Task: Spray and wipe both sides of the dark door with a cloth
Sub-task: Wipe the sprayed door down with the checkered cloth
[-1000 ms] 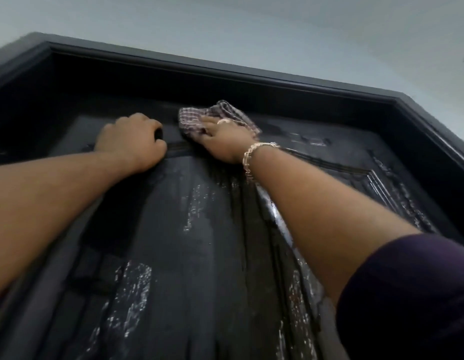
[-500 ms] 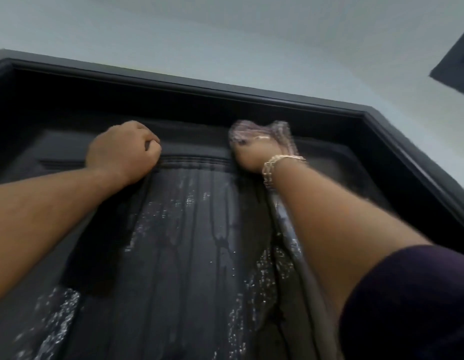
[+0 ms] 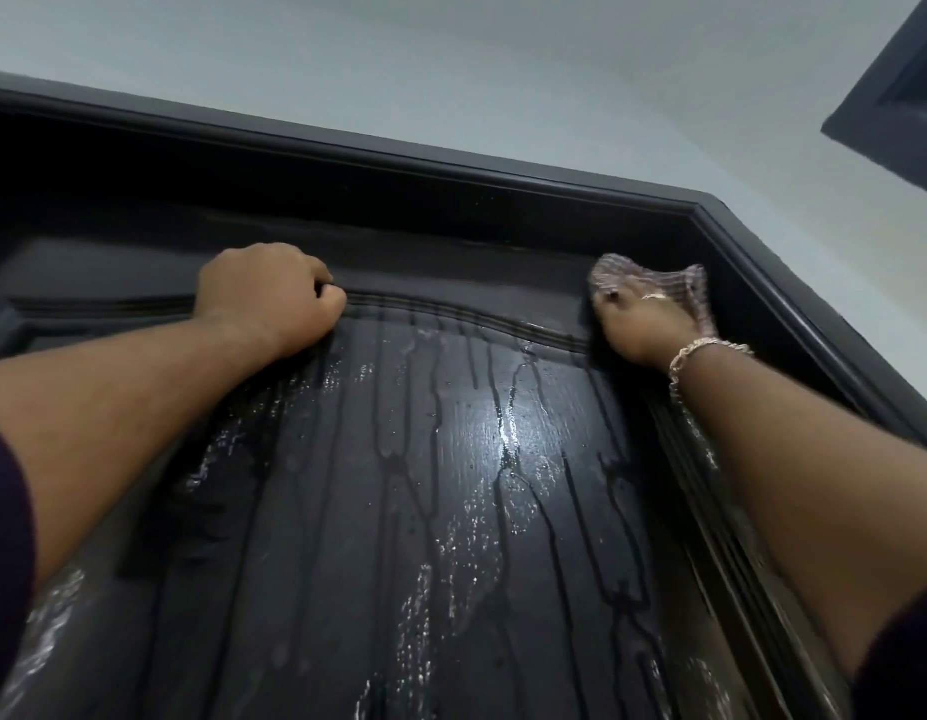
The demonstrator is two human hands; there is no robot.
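The dark door (image 3: 451, 485) fills the view from below, wet with spray that runs down its panel in streaks. My right hand (image 3: 640, 324), with a bracelet and a ring, grips a checked cloth (image 3: 648, 280) and presses it against the door's top right corner, just under the frame. The cloth bunches over my fingers and is blurred. My left hand (image 3: 266, 298) is a fist resting against the curved moulding at the upper left of the panel. I see nothing in it.
The dark door frame (image 3: 503, 168) runs across the top and down the right side. Pale wall and ceiling (image 3: 451, 70) lie above. Another dark frame corner (image 3: 903, 90) shows at the top right.
My right hand has swept the cloth rightward along the top of the door, from near the middle to the right corner. My left fist has stayed on the moulding.
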